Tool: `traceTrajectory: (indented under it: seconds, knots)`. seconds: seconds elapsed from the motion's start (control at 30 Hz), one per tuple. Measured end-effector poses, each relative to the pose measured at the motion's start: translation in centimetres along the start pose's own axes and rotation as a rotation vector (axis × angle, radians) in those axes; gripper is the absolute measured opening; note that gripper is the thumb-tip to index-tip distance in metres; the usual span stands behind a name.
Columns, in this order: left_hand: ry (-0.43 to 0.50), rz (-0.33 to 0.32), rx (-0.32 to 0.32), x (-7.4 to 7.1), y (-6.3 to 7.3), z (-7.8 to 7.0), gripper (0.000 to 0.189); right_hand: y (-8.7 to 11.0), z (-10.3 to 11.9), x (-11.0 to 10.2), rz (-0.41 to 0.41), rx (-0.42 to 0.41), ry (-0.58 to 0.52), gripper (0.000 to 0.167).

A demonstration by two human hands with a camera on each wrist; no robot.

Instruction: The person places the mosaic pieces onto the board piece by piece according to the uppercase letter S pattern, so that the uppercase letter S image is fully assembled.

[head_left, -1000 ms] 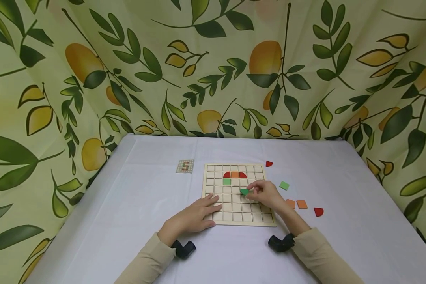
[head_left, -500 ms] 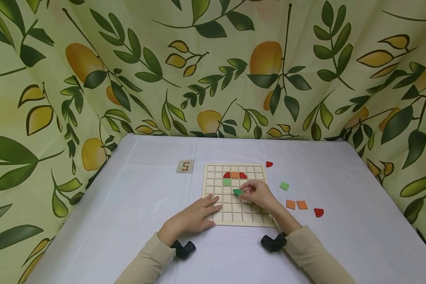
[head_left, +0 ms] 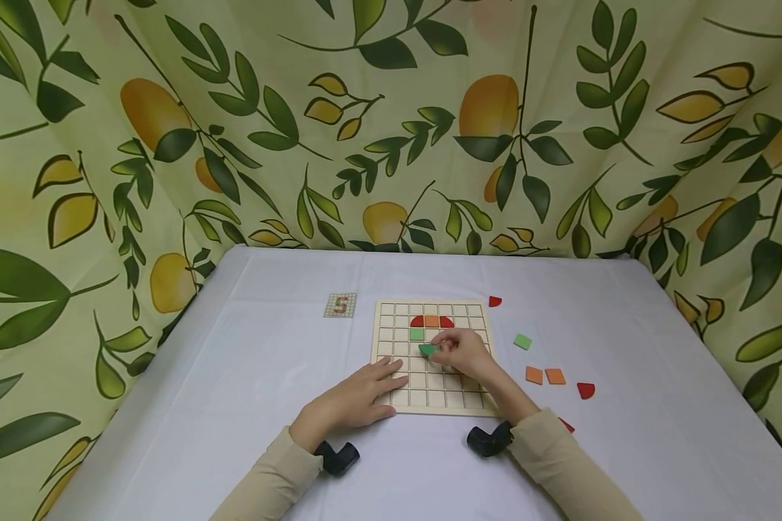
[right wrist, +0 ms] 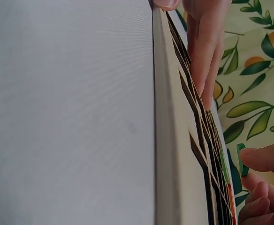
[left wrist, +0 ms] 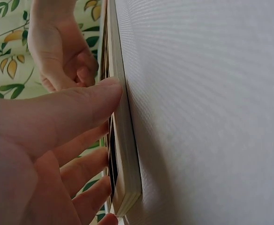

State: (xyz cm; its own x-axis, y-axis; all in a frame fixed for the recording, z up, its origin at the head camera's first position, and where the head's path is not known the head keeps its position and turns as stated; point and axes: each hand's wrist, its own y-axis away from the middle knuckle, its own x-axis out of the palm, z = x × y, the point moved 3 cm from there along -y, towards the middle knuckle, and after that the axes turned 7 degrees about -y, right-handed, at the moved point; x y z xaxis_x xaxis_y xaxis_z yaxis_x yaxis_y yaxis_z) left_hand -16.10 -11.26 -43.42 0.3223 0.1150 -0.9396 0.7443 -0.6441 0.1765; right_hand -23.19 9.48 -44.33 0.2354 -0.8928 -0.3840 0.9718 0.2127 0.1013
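On the table's near middle: your two hands work at the wooden grid board [head_left: 430, 405], which lies flat on the white cloth [head_left: 234, 376].
Right hand: your right hand [head_left: 464, 352] pinches a green piece [head_left: 426, 349] between thumb and fingertips; the other fingers are curled in.
Green piece: it sticks out to the left of your fingertips, over the board's middle rows, just below the green square [head_left: 417, 333] already set in the grid. In the right wrist view the green piece [right wrist: 241, 160] shows edge-on at your fingertip, clear of the board's surface.
Left hand: your left hand [head_left: 358, 398] rests flat on the board's near-left corner, fingers straight and spread; in the left wrist view the thumb [left wrist: 80, 105] presses against the board's edge.
Board's far rows: two red quarter-rounds [head_left: 418, 320] flank an orange square [head_left: 431, 320].
Right of the board: a loose green square [head_left: 523, 341], two orange squares [head_left: 544, 375] side by side, and a red piece [head_left: 584, 391] lie on the cloth; another red piece [head_left: 494, 300] sits off the far-right corner.
Left of the board: a small pattern card [head_left: 339, 305] lies near the far-left corner.
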Motion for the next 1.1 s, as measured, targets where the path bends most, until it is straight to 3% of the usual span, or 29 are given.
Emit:
traceTrajectory:
  seconds: [0.5,1.1]
  knots:
    - [-0.024,-0.015,0.024,0.0,0.0,0.0,0.053,-1.1,0.2,1.0,-0.016,0.022,-0.010,0.022]
    - [-0.020,-0.014,0.020,0.1,-0.1,0.1,0.053,-1.5,0.4,1.5,-0.066,0.098,0.068,0.020]
